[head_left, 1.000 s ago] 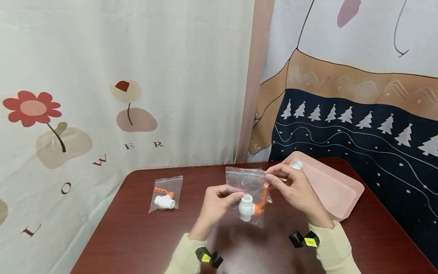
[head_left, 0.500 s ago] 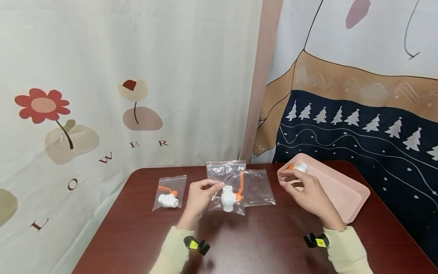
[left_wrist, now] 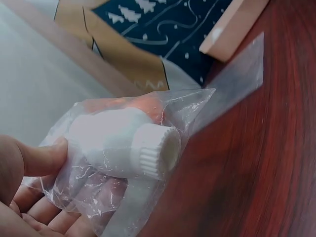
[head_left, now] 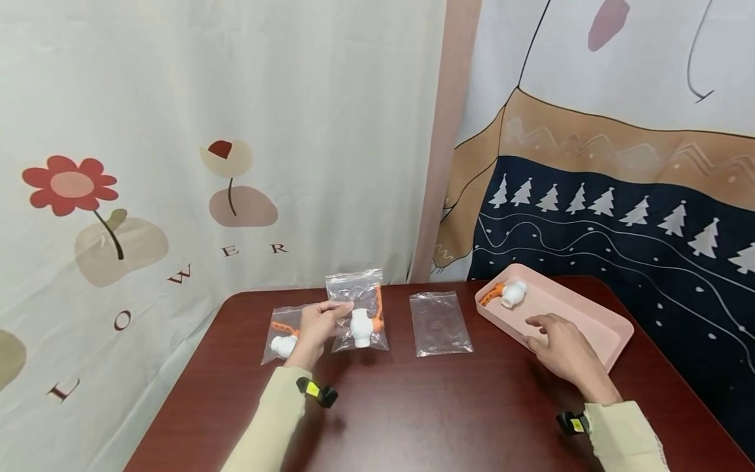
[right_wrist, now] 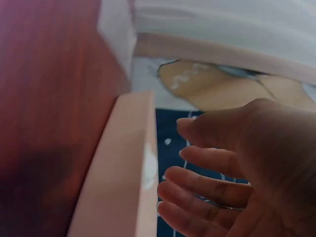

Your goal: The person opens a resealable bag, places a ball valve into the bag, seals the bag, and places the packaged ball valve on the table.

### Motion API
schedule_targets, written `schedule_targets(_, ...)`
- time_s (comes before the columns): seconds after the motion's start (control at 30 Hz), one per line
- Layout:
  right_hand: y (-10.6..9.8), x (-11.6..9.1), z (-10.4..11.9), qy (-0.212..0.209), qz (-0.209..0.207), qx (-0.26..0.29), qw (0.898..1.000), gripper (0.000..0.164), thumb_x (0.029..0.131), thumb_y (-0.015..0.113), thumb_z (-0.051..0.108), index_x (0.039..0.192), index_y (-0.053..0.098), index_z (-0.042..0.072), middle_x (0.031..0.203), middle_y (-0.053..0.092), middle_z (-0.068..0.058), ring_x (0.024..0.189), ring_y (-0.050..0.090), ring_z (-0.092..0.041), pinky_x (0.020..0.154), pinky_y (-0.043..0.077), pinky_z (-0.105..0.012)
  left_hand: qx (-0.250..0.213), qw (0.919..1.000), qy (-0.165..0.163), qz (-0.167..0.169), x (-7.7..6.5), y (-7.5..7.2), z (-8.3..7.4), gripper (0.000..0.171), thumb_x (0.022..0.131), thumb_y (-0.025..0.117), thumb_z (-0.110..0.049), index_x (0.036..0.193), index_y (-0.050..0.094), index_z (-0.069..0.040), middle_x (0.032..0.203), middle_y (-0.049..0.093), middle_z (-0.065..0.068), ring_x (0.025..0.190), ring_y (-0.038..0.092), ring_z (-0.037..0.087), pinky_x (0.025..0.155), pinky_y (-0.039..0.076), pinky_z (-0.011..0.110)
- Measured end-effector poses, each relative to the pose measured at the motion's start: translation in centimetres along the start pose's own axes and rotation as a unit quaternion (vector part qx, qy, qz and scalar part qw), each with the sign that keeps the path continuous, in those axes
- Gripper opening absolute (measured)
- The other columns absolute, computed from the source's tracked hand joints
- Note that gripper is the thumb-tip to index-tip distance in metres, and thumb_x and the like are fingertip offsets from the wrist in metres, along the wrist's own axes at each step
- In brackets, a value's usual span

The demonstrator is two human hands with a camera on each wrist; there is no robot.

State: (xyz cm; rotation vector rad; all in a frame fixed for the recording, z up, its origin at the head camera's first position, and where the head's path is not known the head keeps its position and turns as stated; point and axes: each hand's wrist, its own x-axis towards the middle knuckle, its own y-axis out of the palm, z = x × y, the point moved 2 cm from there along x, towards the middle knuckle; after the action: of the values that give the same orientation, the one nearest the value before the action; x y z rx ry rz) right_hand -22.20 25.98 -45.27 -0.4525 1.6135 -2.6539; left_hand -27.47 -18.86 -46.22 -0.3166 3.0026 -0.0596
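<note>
Moved farther left of the pink tray [head_left: 601, 322], one bagged ball valve [head_left: 361, 328] (white, orange-handled) is in the left hand [head_left: 317, 326], pinched by thumb and fingers; the right hand [head_left: 563, 349] hangs by the tray, fingers parted.

a curtained work corner: printed cloth hangings [head_left: 330, 137] around a wood-grain table [head_left: 425, 406]

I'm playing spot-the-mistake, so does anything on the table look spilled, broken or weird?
Nothing looks spilled or broken. The odd one out is the flat bag on the table: it looks empty, while the held bag in the left hand has a white valve inside. A loose valve lies unbagged in the pink tray.
</note>
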Motion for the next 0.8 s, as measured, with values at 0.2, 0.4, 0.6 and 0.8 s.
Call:
schedule_targets(0.2, 0.4, -0.5, -1.4, 0.005, 0.022, -0.018, 1.000, 0.020, 0.089, 0.071, 0.006, 0.106, 0.075, -0.004, 0.104, 0.074, -0.021, 0.090, 0.070, -0.034, 0.079, 0.059, -0.055, 0.036, 0.9985, -0.040, 0.001, 1.6, -1.5, 0.4, 0.026, 0.090, 0.080, -0.016, 0.106, 0.076, 0.004, 0.081, 0.075, 0.000, 0.069, 0.071, 0.011, 0.067, 0.065, 0.031)
schedule_targets(0.4, 0.7, -0.8, -1.9, 0.000, 0.023, -0.036, 0.999, 0.012, 0.088, 0.070, 0.000, 0.098, 0.077, 0.000, 0.099, 0.076, -0.017, 0.089, 0.071, -0.032, 0.080, 0.059, -0.055, 0.098, 0.9914, -0.087, -0.001, 2.9, -2.4, 0.8, 0.024, 0.089, 0.081, -0.021, 0.096, 0.075, 0.001, 0.070, 0.061, -0.006, 0.053, 0.048, 0.005, 0.049, 0.045, 0.020)
schedule_targets(0.6, 0.9, -0.6, -1.8, 0.006, 0.028, -0.046, 0.999, 0.012, 0.087, 0.070, -0.002, 0.096, 0.077, 0.001, 0.096, 0.076, -0.016, 0.084, 0.070, -0.029, 0.075, 0.059, -0.053, 0.115, 0.9819, -0.148, 0.028, 3.7, -2.7, 1.4, 0.028, 0.089, 0.080, -0.018, 0.107, 0.071, 0.002, 0.072, 0.066, -0.003, 0.058, 0.057, 0.009, 0.055, 0.054, 0.024)
schedule_targets(0.8, 0.9, -0.7, -1.7, 0.016, 0.028, -0.044, 0.999, 0.013, 0.087, 0.069, -0.002, 0.096, 0.077, 0.001, 0.095, 0.076, -0.015, 0.081, 0.067, -0.026, 0.072, 0.058, -0.051, 0.166, 0.9723, -0.156, 0.051, 4.0, -2.7, 2.0, 0.019, 0.090, 0.079, -0.017, 0.096, 0.075, 0.000, 0.068, 0.070, 0.000, 0.058, 0.063, 0.011, 0.055, 0.057, 0.026)
